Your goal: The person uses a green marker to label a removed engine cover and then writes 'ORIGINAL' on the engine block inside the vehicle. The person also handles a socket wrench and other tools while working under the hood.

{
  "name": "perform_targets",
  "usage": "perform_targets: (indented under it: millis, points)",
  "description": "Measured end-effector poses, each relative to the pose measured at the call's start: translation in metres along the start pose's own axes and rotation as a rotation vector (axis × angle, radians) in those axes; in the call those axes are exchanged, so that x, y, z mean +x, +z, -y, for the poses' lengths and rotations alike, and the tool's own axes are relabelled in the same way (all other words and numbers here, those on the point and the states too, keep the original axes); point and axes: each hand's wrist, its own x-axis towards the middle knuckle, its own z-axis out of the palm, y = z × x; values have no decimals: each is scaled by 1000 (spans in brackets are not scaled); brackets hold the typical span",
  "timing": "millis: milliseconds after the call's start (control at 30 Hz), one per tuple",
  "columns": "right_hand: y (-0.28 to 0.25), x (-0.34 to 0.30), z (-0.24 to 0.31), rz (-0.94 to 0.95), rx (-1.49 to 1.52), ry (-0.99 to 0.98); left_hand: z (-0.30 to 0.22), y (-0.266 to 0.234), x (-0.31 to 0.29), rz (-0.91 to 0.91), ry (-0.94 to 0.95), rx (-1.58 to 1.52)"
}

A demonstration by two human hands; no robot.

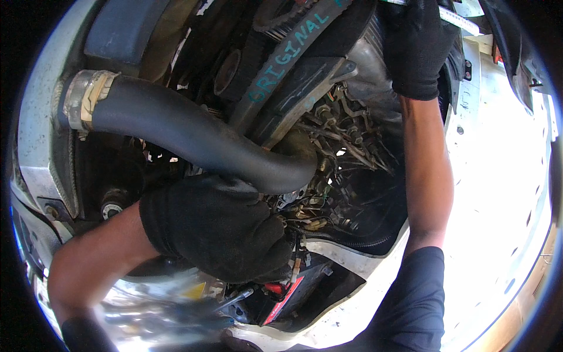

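My left hand [220, 229], in a black knit glove, is low in the engine bay just under a thick black hose [193, 132]. Its fingers curl in and down beside thin wires, and whatever they grip is hidden. My right hand [419, 53], also gloved in black, lies at the upper right over the bay's edge, against a white printed strip [460, 21]. Its fingertips run out of the picture, so their grip does not show. A metal clamp [82, 100] encircles the hose's left end, over a pale wrap. Near my left hand lies a shiny metal tool [237, 298].
A dark battery [293, 296] with a red stripe sits in a recess below. Wires and connectors [346, 129] crowd the middle. A grey bar with teal handwriting [287, 58] crosses the top. White body panel [498, 176] curves along the right, strongly lit.
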Motion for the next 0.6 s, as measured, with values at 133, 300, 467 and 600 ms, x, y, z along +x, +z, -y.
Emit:
perform_targets:
  millis: [133, 300, 467, 600]
  points:
    - [8, -4, -5, -74, 83, 37, 2, 3, 0, -32, 37, 19]
    - [8, -4, -6, -87, 106, 6, -2, 5, -1, -33, -4, 2]
    - [8, -3, -7, -81, 142, 31, -2, 7, -1, -68, -11, 9]
    - [7, 1, -4, -49, 109, -11, -1, 10, -1, -111, -15, 47]
